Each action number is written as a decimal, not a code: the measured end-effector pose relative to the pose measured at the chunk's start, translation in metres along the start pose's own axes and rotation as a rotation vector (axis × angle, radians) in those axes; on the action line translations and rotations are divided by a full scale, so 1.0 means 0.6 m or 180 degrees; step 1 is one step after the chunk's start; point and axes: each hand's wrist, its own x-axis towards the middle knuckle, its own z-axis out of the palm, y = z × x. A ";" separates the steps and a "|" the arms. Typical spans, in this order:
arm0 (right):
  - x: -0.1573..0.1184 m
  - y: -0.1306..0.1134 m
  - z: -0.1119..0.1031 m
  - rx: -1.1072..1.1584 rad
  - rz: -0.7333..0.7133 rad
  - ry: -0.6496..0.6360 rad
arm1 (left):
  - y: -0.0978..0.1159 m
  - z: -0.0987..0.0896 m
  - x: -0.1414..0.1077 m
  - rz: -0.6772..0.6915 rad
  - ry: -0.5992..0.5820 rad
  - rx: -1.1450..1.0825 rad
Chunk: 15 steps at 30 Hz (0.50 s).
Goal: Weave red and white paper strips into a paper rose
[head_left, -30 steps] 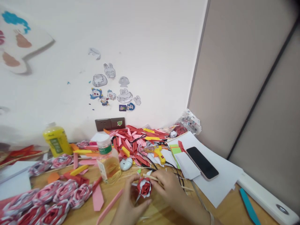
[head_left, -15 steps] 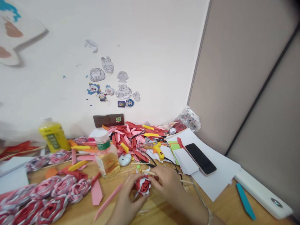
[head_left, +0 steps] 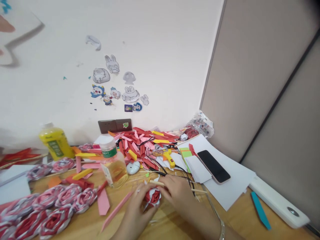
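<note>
A red-and-white paper rose sits low over the front middle of the desk. My left hand curls around its left side, thumb below and fingers above. My right hand is closed on a thin wooden stick, whose pale end shows just above the rose. Another length of pale stick shows past the back of this hand; I cannot tell if it is the same one. The right fingertips are at the rose's right edge, and the palm side is hidden. A pink paper strip lies left of my left hand.
Several finished paper roses lie at left. Beyond my hands stand a clear bottle and a yellow bottle. A yellow glue gun lies by heaped paper strips. Right are a phone and white paper.
The view has shifted slightly, so the wall and desk things sit a little higher. Both hands stay at the rose, which appears turned slightly.
</note>
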 end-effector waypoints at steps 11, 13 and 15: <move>0.002 0.000 -0.005 0.0030 -0.0077 -0.0056 | -0.003 0.007 -0.007 -0.0151 -0.0030 -0.0177; 0.004 0.002 -0.005 -0.0128 -0.0298 -0.0031 | -0.005 0.006 -0.007 -0.0147 -0.0049 -0.0178; 0.006 0.004 -0.005 -0.0379 -0.0574 0.0044 | -0.007 0.005 -0.007 -0.0086 -0.0036 -0.0120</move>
